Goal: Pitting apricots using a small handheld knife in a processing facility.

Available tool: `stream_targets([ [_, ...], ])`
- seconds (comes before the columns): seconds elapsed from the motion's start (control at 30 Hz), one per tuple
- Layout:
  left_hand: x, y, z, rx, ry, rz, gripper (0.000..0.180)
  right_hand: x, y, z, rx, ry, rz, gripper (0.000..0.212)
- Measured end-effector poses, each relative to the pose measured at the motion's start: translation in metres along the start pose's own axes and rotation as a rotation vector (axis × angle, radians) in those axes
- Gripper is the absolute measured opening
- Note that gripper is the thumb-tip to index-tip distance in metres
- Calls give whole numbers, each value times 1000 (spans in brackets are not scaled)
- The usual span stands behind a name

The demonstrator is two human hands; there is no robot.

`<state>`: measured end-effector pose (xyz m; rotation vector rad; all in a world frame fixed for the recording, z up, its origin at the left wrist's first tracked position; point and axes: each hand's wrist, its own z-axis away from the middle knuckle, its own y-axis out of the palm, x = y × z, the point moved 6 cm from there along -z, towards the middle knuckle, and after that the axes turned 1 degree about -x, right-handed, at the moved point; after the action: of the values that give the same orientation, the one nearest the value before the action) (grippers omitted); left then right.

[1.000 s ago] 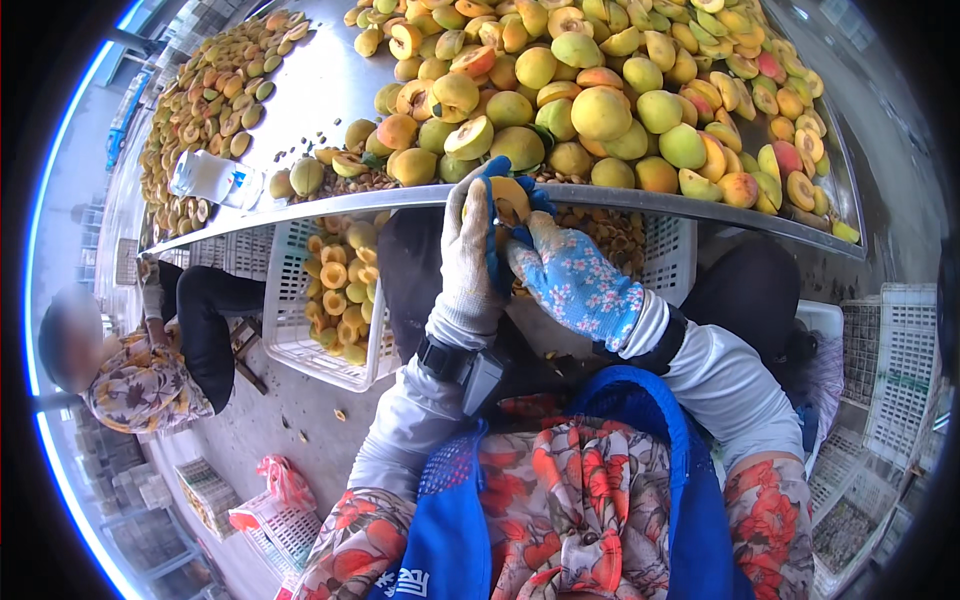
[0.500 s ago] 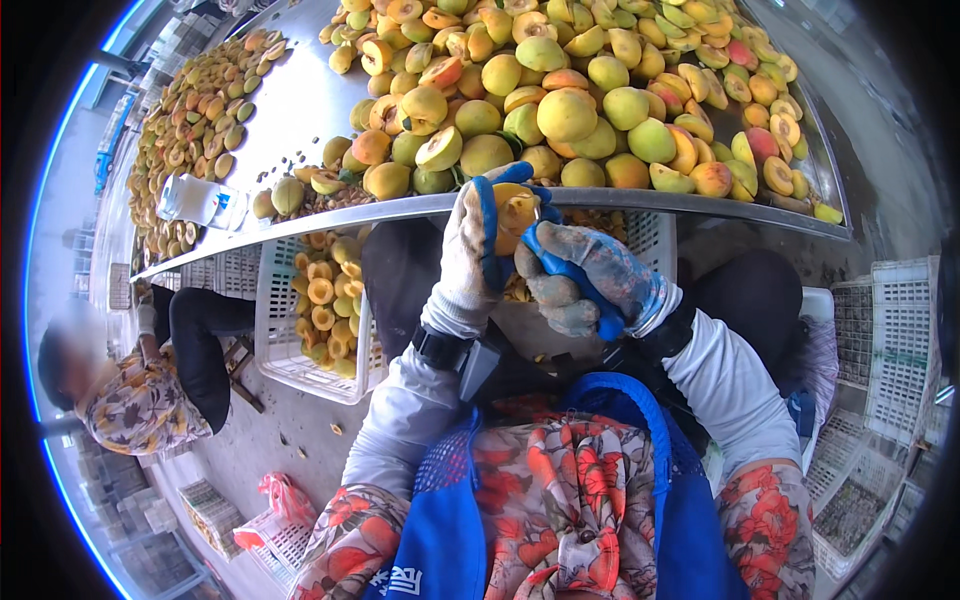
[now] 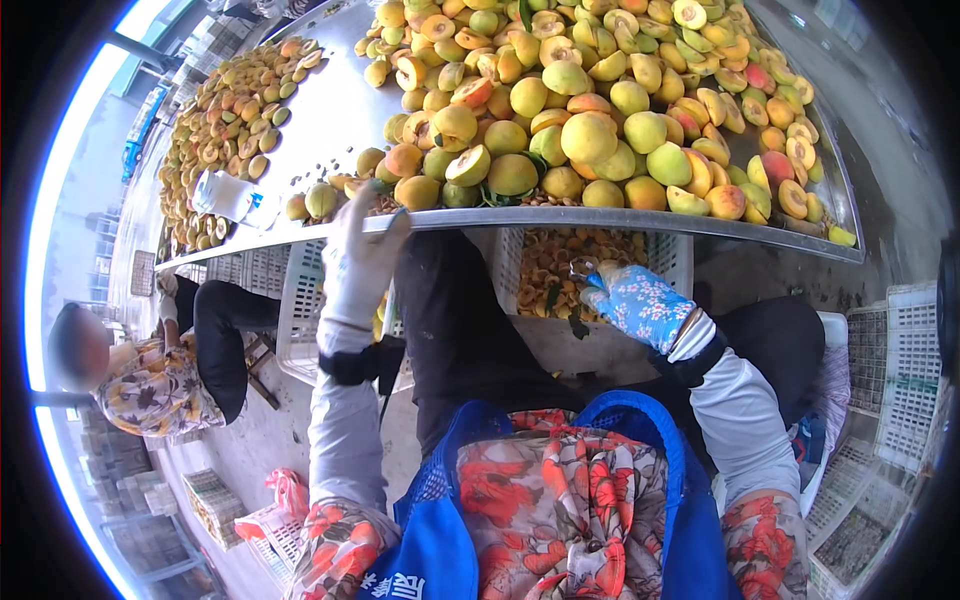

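So my hands have split up: half a second ago they were together over one peach, and now my left hand (image 3: 362,250) is off at the rim of the steel table (image 3: 610,220), while my right hand (image 3: 635,298) is out over a crate (image 3: 672,262) of what look like pits and scraps. Left fingers are spread, no fruit showing in them. Right is curled around a small metal tool (image 3: 580,268), partly hidden, maybe a pitting knife. The peaches (image 3: 590,137) sit heaped on the table just past the rim, whole and halved mixed.

I'd say I'm between fruits, that last one done with. If so, next move calls for the left to close on a peach at the near edge, right keeping the tool pointed away from those fingers.
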<state>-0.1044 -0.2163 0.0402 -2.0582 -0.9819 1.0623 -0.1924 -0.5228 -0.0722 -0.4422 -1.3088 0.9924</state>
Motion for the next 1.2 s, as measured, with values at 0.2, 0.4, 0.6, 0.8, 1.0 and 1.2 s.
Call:
stream_targets([
  [0.2,-46,79,-50,290,234,-242,47,37,-28,8,-10,-119,-406,39],
  [0.4,-77,68,-29,168,303,148,50,50,-43,10,-51,4,-1162,24],
  [0.6,-127,51,25,191,366,458,62,47,-43,0,-97,79,-1402,20],
  [0.8,-106,68,32,307,-144,1227,45,51,-35,-3,-15,-57,-1291,33],
  [1.0,-113,83,33,443,-108,1045,41,50,-43,-3,-287,-156,-829,45],
  [1.2,-119,61,32,-29,332,573,37,66,-52,7,-441,-310,-350,38],
])
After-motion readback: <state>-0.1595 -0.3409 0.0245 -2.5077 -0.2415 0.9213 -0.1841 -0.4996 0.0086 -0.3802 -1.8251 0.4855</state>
